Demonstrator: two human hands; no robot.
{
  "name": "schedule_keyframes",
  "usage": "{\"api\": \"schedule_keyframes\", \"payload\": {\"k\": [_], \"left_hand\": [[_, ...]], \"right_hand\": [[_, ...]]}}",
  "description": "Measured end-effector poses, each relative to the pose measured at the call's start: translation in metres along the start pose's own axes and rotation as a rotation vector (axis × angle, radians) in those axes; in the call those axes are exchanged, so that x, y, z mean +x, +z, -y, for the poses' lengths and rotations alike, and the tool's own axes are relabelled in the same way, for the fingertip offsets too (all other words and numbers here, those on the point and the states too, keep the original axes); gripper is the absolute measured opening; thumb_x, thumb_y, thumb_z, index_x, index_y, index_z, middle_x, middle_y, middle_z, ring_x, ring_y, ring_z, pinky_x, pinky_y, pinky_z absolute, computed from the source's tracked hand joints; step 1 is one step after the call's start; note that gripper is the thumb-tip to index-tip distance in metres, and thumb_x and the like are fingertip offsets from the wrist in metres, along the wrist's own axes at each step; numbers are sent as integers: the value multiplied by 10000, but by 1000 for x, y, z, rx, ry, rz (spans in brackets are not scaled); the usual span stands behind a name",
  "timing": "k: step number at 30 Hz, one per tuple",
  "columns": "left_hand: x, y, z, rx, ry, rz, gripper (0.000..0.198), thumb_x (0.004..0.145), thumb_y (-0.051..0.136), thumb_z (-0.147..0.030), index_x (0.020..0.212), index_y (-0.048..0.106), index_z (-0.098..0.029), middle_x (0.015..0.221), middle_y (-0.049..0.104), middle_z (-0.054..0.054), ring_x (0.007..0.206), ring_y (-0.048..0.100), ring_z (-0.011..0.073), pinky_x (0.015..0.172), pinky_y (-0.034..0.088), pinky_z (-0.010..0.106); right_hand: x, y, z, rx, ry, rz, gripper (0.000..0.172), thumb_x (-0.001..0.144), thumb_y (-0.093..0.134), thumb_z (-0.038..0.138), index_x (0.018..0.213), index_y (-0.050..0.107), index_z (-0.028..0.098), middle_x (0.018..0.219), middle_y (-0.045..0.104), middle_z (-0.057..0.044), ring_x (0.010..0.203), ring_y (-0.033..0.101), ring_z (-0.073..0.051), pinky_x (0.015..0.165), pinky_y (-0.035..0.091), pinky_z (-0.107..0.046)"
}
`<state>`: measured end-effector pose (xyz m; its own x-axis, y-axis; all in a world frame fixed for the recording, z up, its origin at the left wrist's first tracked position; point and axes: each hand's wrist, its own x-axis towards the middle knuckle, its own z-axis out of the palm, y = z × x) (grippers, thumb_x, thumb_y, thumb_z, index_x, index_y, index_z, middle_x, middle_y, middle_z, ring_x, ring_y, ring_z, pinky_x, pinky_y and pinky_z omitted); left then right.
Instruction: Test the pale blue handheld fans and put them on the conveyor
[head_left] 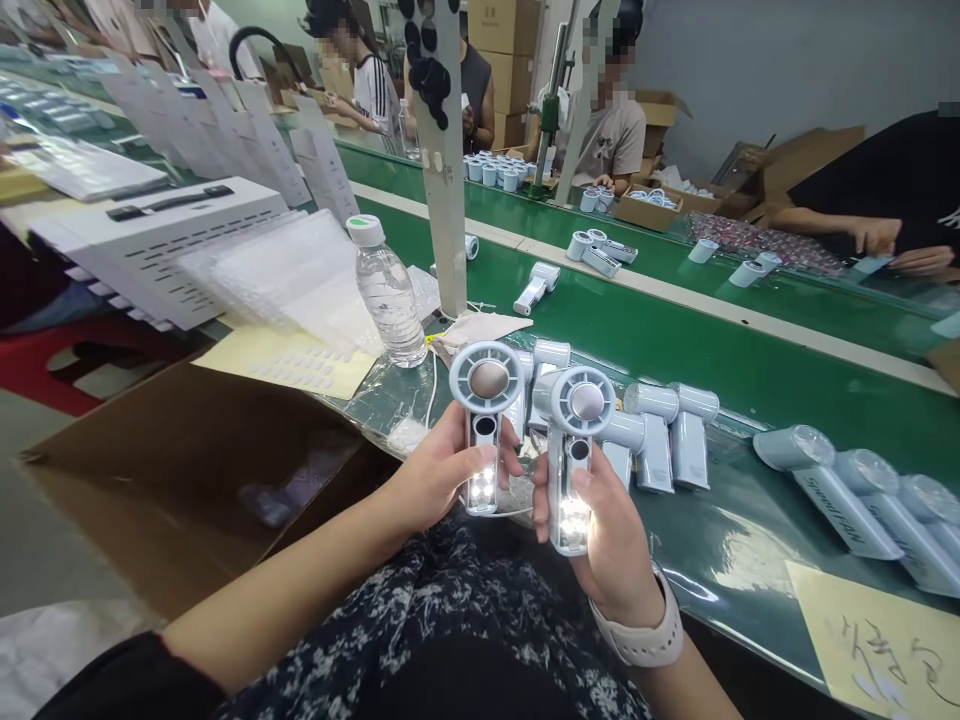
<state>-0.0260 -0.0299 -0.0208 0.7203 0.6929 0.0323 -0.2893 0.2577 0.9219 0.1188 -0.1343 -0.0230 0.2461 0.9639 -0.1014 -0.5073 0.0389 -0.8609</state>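
Note:
In my left hand is a pale blue handheld fan, held upright with its round head at the top. My left thumb presses its front, where lights shine on the lower handle. My right hand grips a second handheld fan, a little to the right and nearer to me. This one is lit on the lower handle too, with my right thumb just above the lights. The two fans are apart. Just beyond them lie several more pale blue fans on the table, partly hidden by the ones I hold.
Further right lie fans marked "Speed FAN" and a handwritten yellow sheet. A water bottle stands by a metal post. A green conveyor runs behind, with co-workers across it. An open cardboard box is below left.

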Motion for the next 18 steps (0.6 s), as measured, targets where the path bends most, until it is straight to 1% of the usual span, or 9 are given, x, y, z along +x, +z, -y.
{"api": "schedule_keyframes", "payload": {"k": [2, 4, 5, 6, 8, 10, 12, 15, 18], "left_hand": [[-1, -1, 0, 51, -26, -53, 356, 789, 718, -310, 1034, 484, -203, 960, 652, 53, 685, 637, 171, 621, 494, 314], [-3, -2, -2, 98, -79, -83, 463, 758, 766, -327, 1074, 451, -205, 1015, 642, 56, 697, 661, 177, 611, 514, 308], [-4, -2, -2, 112, -103, -85, 500, 756, 774, -353, 1092, 434, -207, 1010, 646, 54, 685, 668, 179, 595, 521, 304], [-6, -2, -3, 114, -120, -78, 511, 775, 758, -393, 1107, 417, -210, 989, 655, 52, 657, 670, 179, 573, 524, 302], [-9, -3, -5, 79, -130, -45, 465, 847, 662, -478, 1115, 391, -212, 950, 686, 63, 608, 672, 184, 537, 525, 301], [-13, -3, -7, 9, -117, 2, 408, 900, 561, -514, 1111, 387, -212, 968, 713, 95, 647, 700, 215, 549, 539, 315], [-16, -3, -10, -50, -101, 63, 398, 905, 554, -501, 1129, 391, -216, 1033, 722, 119, 722, 728, 243, 611, 564, 344], [-20, -1, -19, -82, -87, 113, 386, 903, 598, -445, 1156, 404, -228, 1085, 719, 116, 801, 744, 265, 674, 579, 372], [-22, 2, -27, -135, -78, 107, 404, 887, 652, -400, 1188, 437, -236, 1083, 717, 103, 896, 735, 273, 761, 579, 395]], "right_hand": [[0, -1, 1, 80, 38, 11, 225, 901, 587, 442, 967, 600, 226, 798, 623, -6, 508, 550, -123, 443, 455, -254], [0, -1, 2, 157, 87, 63, 316, 936, 507, 506, 903, 630, 216, 789, 640, -20, 471, 541, -116, 441, 455, -265], [1, -1, 3, 175, 102, 74, 378, 945, 473, 538, 885, 654, 212, 799, 655, -35, 487, 556, -125, 466, 478, -280], [1, -1, 3, 176, 113, 72, 422, 947, 455, 562, 887, 680, 210, 815, 675, -53, 530, 589, -146, 514, 514, -304], [2, 1, 4, 155, 112, 42, 437, 939, 464, 575, 959, 720, 221, 917, 718, -93, 729, 671, -225, 656, 575, -373], [2, 3, 5, 148, 107, 36, 406, 929, 491, 560, 1040, 724, 246, 1064, 729, -110, 951, 679, -298, 760, 589, -448], [1, 4, 6, 161, 110, 57, 382, 918, 520, 553, 1068, 725, 268, 1133, 730, -106, 1017, 677, -328, 790, 591, -500], [-1, 4, 8, 190, 91, 62, 333, 897, 587, 527, 1060, 748, 284, 1087, 762, -96, 925, 719, -309, 823, 594, -514], [-2, 5, 9, 205, 70, 60, 280, 897, 610, 471, 1017, 770, 275, 1027, 775, -92, 820, 726, -278, 788, 605, -483]]}}
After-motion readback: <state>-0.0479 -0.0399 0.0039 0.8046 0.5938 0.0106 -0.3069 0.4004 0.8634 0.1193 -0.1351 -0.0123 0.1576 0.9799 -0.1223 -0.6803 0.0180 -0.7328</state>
